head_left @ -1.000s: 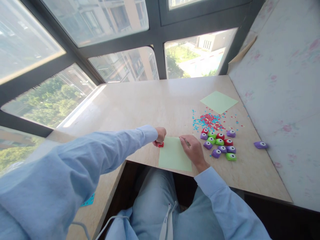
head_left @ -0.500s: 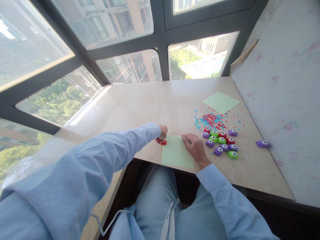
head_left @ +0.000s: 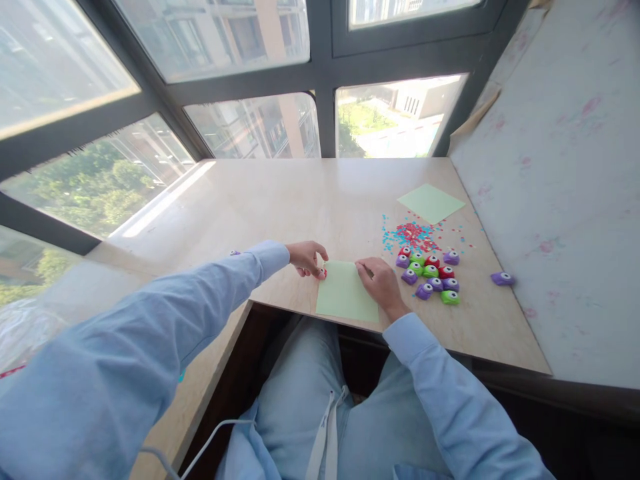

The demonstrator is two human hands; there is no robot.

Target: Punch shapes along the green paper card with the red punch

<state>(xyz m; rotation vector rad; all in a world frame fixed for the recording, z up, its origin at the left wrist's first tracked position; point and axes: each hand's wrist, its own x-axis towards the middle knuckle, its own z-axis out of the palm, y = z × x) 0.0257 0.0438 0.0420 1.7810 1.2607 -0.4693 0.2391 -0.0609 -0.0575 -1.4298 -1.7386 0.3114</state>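
A pale green sheet of paper lies at the table's front edge. At its upper left edge sits a small red craft punch, partly hidden by my left hand. That hand grips the punch at thumb and fingertips, with the index finger arched above it. My right hand is closed at the sheet's upper right edge, thumb and curled fingers on the paper. To the right of it stand several craft punches in purple, green and red, grouped close together.
Red and blue paper bits are scattered behind the punches. Another green sheet lies farther back. One purple punch sits apart by the wall. Windows border the table at the back and left.
My left hand has gone from a fist pressed over the red punch to a looser hold with the index finger raised. My right hand stays at the sheet. The camera view has shifted slightly.
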